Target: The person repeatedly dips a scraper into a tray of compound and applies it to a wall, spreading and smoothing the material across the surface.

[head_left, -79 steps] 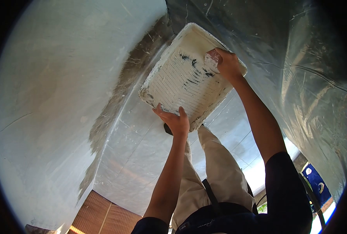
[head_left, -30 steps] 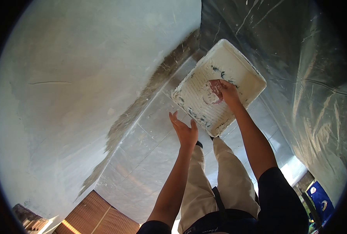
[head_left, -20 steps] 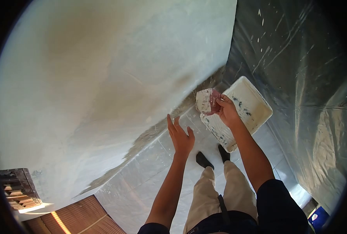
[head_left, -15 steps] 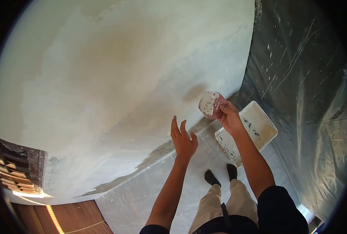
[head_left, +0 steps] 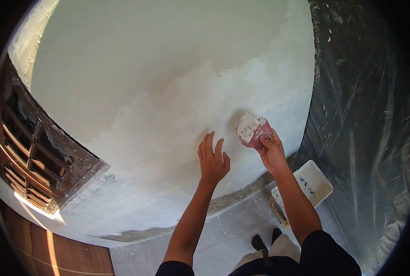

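At the foot of a white wall (head_left: 168,83), head camera looking down along it.

Right hand (head_left: 271,154): fingers closed on a reddish scraper (head_left: 252,129), gripped at its lower edge. Blade raised in front of the wall and thickly smeared with white paste. It throws a small shadow on the plaster just beside it. Whether the blade touches the wall cannot be told.

Left hand (head_left: 212,158): nothing in it, palm toward the wall, fingers straight and slightly spread. It sits just left of the scraper, apart from it. Contact with the wall not clear.

Wall: upper part smooth and even. Lower part around both hands patchy, with a brighter, rougher coat. Ragged dark strip along the base where wall meets floor (head_left: 232,227).

Tray (head_left: 313,184): white, paste-coated, a few dark marks inside, lying on the floor below the right forearm, near the wall base.

Sheet (head_left: 366,115): clear plastic, spattered white, covering the surface to the right.

Grille (head_left: 34,152): dark wooden slats set in the wall at far left, edges dabbed with plaster.

Dark socks (head_left: 264,239) on pale tiles near the tray.
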`<state>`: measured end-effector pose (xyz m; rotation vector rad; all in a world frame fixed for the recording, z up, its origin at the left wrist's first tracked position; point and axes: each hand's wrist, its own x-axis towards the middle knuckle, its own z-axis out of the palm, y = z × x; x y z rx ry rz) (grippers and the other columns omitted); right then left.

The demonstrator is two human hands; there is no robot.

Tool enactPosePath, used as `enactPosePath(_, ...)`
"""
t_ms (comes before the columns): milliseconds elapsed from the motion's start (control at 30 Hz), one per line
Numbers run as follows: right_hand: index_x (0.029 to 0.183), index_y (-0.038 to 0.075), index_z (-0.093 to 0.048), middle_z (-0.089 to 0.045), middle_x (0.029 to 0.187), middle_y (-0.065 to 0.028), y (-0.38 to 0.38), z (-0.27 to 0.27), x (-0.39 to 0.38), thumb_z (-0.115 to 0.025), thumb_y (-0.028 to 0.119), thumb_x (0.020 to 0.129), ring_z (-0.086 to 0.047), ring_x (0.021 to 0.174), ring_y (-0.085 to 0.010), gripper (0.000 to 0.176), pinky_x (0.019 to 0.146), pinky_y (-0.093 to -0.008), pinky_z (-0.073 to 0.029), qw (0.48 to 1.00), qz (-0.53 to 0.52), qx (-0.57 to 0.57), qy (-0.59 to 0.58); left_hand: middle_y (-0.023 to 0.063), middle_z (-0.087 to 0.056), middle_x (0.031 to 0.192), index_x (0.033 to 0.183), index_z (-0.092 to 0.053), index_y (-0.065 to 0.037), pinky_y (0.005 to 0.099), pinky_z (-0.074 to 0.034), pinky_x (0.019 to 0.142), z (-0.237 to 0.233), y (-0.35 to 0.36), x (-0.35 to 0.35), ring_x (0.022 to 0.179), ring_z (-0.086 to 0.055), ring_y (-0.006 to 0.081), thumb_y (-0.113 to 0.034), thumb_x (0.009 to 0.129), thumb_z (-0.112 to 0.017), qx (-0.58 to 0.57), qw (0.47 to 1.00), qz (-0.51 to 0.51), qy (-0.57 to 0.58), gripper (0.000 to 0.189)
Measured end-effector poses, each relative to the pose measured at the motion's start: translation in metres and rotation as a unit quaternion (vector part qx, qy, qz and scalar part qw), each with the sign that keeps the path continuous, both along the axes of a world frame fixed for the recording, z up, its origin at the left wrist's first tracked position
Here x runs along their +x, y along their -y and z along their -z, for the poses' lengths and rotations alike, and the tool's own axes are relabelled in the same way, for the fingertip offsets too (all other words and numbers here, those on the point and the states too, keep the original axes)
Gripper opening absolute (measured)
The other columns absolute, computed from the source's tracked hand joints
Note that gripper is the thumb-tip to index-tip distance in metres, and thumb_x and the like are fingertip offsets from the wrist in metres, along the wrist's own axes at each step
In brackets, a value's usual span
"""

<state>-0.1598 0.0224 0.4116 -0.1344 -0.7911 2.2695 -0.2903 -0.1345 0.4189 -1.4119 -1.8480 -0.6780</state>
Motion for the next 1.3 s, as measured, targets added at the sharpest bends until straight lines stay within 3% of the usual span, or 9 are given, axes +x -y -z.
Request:
enactPosePath(200,0.13,-0.004,-0.047,-0.059,0.124,-0.0141,0.014,-0.063,-0.019,-0.042,-0.002,0.098,-0.059,0.114,-0.0201,0.033,0.1,-0.037,-0.048,0.988,0.08,0.134,0.007,0.0219,-0.04,0.14,0.126,-0.047,-0.004,0.0526,-0.029,0.104,-0.058,0.01,-0.027,0.13,-0.037,0.0411,-0.006,0.076,-0.06,-0.006,0.996,-0.014,-0.093,0.052)
enactPosePath(533,0.13,-0.006,-0.049,-0.061,0.121,-0.0156,0.018,-0.113,-0.05,-0.041,-0.005,0.097,-0.059,0.112,-0.0198,0.034,0.099,-0.0335,-0.047,0.956,0.197,0.218,-0.017,0.0178,-0.043,0.141,0.124,-0.05,-0.006,0.0518,-0.029,0.106,-0.16,0.016,-0.059,0.135,-0.036,0.0373,-0.01,0.081,-0.056,0.002,0.965,-0.067,-0.252,0.044)
enactPosePath(600,0.129,-0.006,-0.051,-0.063,0.121,-0.019,0.022,-0.117,-0.051,-0.044,-0.009,0.094,-0.062,0.111,-0.0236,0.036,0.096,-0.0328,-0.048,0.905,0.282,0.317,0.033,0.0167,-0.043,0.141,0.123,-0.051,-0.008,0.0515,-0.028,0.108,-0.173,0.019,-0.064,0.136,-0.035,0.0361,-0.012,0.081,-0.056,-0.005,0.957,-0.084,-0.278,0.043)
enactPosePath(733,0.128,-0.006,-0.052,-0.062,0.122,-0.0225,0.038,-0.129,-0.051,-0.045,-0.012,0.09,-0.063,0.112,-0.03,0.039,0.093,-0.0342,-0.05,0.878,0.305,0.366,0.044,0.0164,-0.043,0.142,0.123,-0.051,-0.009,0.0512,-0.027,0.108,-0.199,0.02,-0.074,0.136,-0.035,0.0361,-0.012,0.081,-0.056,-0.011,0.945,-0.083,-0.316,0.043)
enactPosePath(800,0.129,-0.006,-0.052,-0.06,0.124,-0.0239,0.046,-0.133,-0.055,-0.047,-0.016,0.085,-0.061,0.114,-0.0357,0.045,0.094,-0.0369,-0.051,0.817,0.375,0.437,0.034,0.0157,-0.044,0.141,0.122,-0.052,-0.011,0.0511,-0.026,0.108,-0.21,0.017,-0.078,0.136,-0.036,0.0352,-0.012,0.08,-0.056,-0.004,0.941,-0.065,-0.331,0.042)
enactPosePath(933,0.129,-0.006,-0.052,-0.059,0.124,-0.0241,0.063,-0.129,-0.077,-0.049,-0.018,0.081,-0.057,0.118,-0.0385,0.05,0.098,-0.0412,-0.05,0.782,0.436,0.444,0.031,0.0143,-0.047,0.139,0.12,-0.052,-0.014,0.0507,-0.023,0.109,-0.222,0.015,-0.091,0.134,-0.038,0.0336,-0.014,0.08,-0.056,-0.012,0.923,-0.048,-0.383,0.04)
enactPosePath(1000,0.13,-0.006,-0.051,-0.058,0.126,-0.0247,0.071,-0.128,-0.088,-0.051,-0.02,0.076,-0.055,0.12,-0.0412,0.056,0.099,-0.0438,-0.049,0.723,0.507,0.465,0.059,0.0122,-0.049,0.136,0.117,-0.052,-0.017,0.0495,-0.019,0.109,-0.223,0.014,-0.101,0.133,-0.04,0.0312,-0.017,0.08,-0.056,0.01,0.907,-0.046,-0.419,0.038)
enactPosePath(1233,0.132,-0.005,-0.051,-0.054,0.13,-0.0271,0.1,-0.124,-0.139,-0.053,-0.019,0.076,-0.053,0.121,-0.0433,0.058,0.094,-0.0425,-0.053,0.653,0.567,0.485,0.128,0.0097,-0.051,0.133,0.115,-0.049,-0.019,0.0462,-0.02,0.104,-0.215,0.018,-0.115,0.128,-0.044,0.0284,-0.019,0.079,-0.056,0.047,0.889,0.001,-0.455,0.037)
enactPosePath(1300,0.131,-0.007,-0.051,-0.053,0.13,-0.0298,0.102,-0.125,-0.151,-0.058,-0.014,0.074,-0.052,0.121,-0.0464,0.058,0.096,-0.0465,-0.051,0.635,0.57,0.5,0.151,0.0117,-0.051,0.13,0.118,-0.046,-0.018,0.0458,-0.022,0.101,-0.215,0.018,-0.116,0.125,-0.045,0.0306,-0.017,0.079,-0.055,0.082,0.894,0.017,-0.441,0.04)
